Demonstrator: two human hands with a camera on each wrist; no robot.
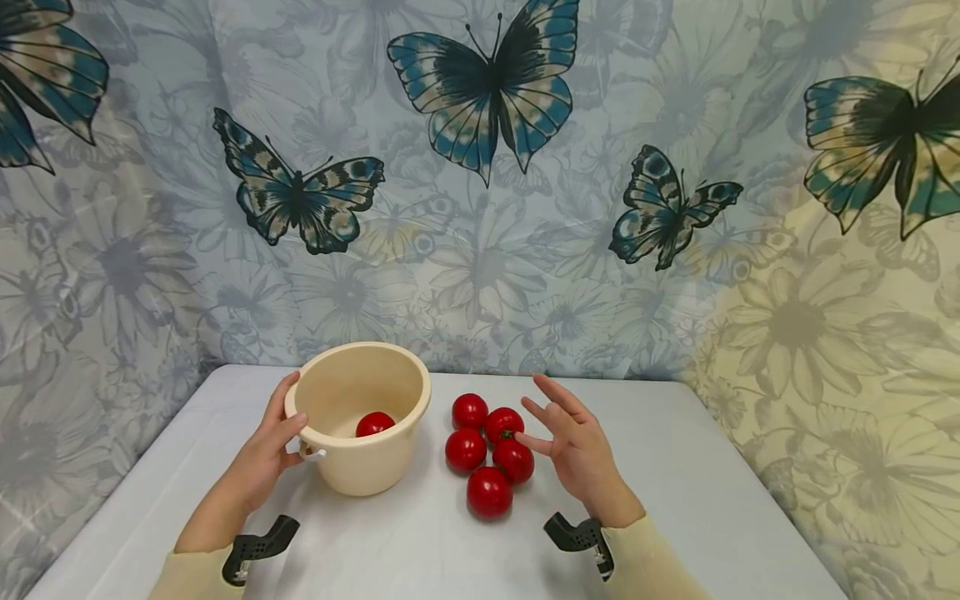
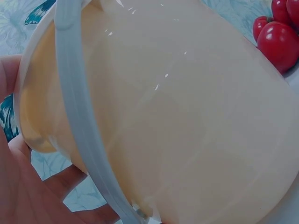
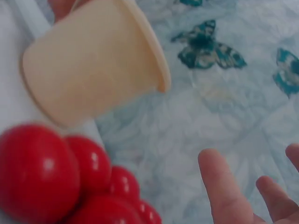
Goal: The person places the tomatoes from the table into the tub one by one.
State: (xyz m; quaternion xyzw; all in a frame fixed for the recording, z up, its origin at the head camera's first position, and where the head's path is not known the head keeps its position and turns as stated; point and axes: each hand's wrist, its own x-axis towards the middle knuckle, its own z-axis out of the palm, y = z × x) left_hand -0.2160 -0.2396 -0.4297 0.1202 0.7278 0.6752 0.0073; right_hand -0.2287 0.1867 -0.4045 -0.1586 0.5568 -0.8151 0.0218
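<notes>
A cream bucket (image 1: pixel 367 467) stands on the left side of the table, one red tomato (image 1: pixel 375 424) visible inside it. My left hand (image 1: pixel 258 458) grips its rim from the left, thumb on the near side. In the left wrist view the pale bucket handle (image 2: pixel 84 107) hangs across the bucket's wall. Several glossy red tomatoes (image 1: pixel 490 492) lie bunched on the table right of the bucket; a green stem shows on one. Just to their right, my right hand (image 1: pixel 581 458) hovers with fingers spread and nothing held. Its fingers (image 3: pixel 219 184) appear apart from the tomatoes in the right wrist view.
A white cloth covers the table (image 1: pixel 697 500). Behind it and at both sides hangs a fabric backdrop (image 1: pixel 480 275) with butterflies and flowers. Each wrist wears a black strap mount (image 1: pixel 262 542).
</notes>
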